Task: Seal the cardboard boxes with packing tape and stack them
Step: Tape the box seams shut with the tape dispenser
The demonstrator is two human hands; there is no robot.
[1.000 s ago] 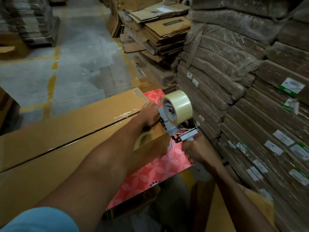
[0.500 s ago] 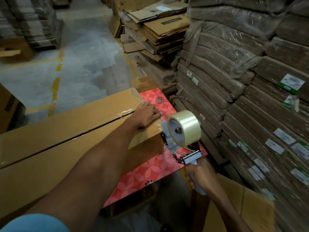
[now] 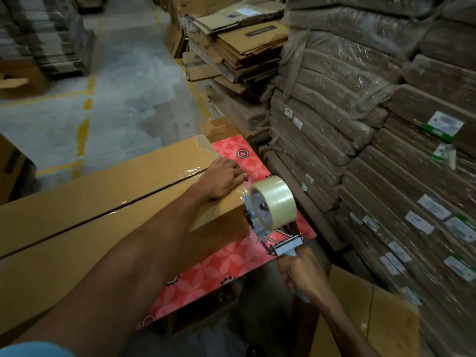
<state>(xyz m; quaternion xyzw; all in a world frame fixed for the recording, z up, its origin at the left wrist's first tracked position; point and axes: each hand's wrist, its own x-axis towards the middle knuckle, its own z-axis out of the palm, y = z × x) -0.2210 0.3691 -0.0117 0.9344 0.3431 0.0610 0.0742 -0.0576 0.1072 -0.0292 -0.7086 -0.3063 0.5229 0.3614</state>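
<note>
Cardboard box: on red-patterned desk, seam taped. Left hand: fingers flat on its top end. Right hand: fingers wrapped round tape dispenser at end face. Step: finishing strip. Next, likely: tear tape, smooth tail.

I wear a light blue fabric sleeve on my left arm; only its rounded hem shows, in the lower left corner of the view. Past that hem my left forearm is bare all the way to my left hand. My right forearm is bare too, from the bottom edge of the view up to my right hand.
</note>
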